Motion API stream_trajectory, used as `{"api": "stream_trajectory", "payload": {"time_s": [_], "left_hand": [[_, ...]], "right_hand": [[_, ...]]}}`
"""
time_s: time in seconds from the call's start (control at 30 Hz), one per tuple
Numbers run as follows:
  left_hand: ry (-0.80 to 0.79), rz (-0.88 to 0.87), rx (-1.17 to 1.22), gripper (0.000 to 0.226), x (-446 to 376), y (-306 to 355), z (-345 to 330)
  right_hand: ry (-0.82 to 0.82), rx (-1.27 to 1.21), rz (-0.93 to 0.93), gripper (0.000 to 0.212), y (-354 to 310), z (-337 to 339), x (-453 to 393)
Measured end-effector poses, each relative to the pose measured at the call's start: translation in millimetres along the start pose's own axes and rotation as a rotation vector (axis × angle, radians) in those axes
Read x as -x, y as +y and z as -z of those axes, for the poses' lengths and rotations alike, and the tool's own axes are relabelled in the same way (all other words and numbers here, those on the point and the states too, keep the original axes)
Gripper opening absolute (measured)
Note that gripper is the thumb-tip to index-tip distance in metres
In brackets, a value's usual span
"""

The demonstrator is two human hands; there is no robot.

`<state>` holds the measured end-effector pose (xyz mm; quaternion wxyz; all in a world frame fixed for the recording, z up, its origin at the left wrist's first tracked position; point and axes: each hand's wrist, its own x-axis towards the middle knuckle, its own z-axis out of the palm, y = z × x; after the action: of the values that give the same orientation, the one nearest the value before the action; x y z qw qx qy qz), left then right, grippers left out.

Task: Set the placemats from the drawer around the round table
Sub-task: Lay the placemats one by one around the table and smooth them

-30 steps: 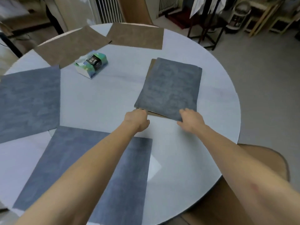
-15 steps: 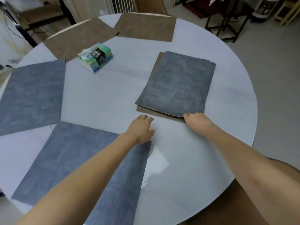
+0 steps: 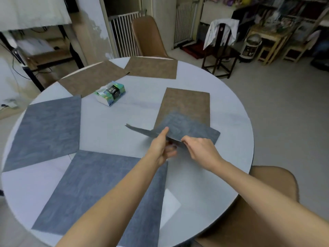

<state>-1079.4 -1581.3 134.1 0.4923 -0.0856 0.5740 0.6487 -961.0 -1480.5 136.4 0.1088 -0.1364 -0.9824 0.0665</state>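
Observation:
A grey placemat (image 3: 188, 126) is lifted off the round white table (image 3: 231, 125), tilted, with its near edge raised. My left hand (image 3: 162, 146) pinches that edge with the thumb on top, and my right hand (image 3: 199, 148) grips the same edge just to the right. Under it a brown placemat (image 3: 185, 104) lies flat on the table. Two grey placemats lie at the near side (image 3: 99, 191) and at the left (image 3: 46, 129). Two brown placemats lie at the far side, one on the left (image 3: 92, 80) and one on the right (image 3: 153, 67).
A tissue pack (image 3: 111, 93) sits near the table's middle. A brown chair (image 3: 147, 38) stands at the far side and another (image 3: 267, 202) at the near right. A dark wooden chair (image 3: 220, 50) and shelves stand on the floor to the right.
Both hands took hold of the grey placemat's near edge and lifted it off the brown one, which now shows. The view rose and takes in more of the room.

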Motion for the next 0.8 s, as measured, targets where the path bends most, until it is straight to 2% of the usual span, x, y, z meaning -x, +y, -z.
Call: {"api": "stream_trajectory", "payload": {"time_s": [0.07,0.2,0.3,0.37,0.43,0.5,0.57,0.63,0.8], "left_hand": [[0.064,-0.026,-0.012,0.026,10,-2,0],[0.184,-0.153,-0.125,0.042,33,-8,6],[0.263,-0.255,-0.149,0.037,40,-7,9],[0.329,-0.297,-0.149,0.039,42,-3,7],[0.388,-0.309,-0.151,0.047,42,-3,-2],[0.395,-0.347,-0.104,0.049,39,-6,-17],[0.358,-0.373,-0.030,0.048,34,-9,-38],[0.358,-0.369,0.051,0.047,34,-11,-58],[0.368,-0.305,0.154,0.034,47,-23,-94]], "right_hand": [[-0.026,0.009,0.072,0.010,-18,5,14],[-0.100,-0.042,0.181,0.025,-34,14,36],[-0.155,-0.152,0.283,0.051,-25,15,54],[-0.193,-0.087,0.405,0.071,-5,10,64],[-0.150,-0.001,0.462,0.077,22,4,65],[-0.093,-0.059,0.379,0.077,49,2,60],[-0.059,-0.224,0.195,0.070,80,0,55],[-0.097,-0.267,0.072,0.062,121,-5,49],[-0.203,-0.215,0.067,0.057,203,-16,39]]}}
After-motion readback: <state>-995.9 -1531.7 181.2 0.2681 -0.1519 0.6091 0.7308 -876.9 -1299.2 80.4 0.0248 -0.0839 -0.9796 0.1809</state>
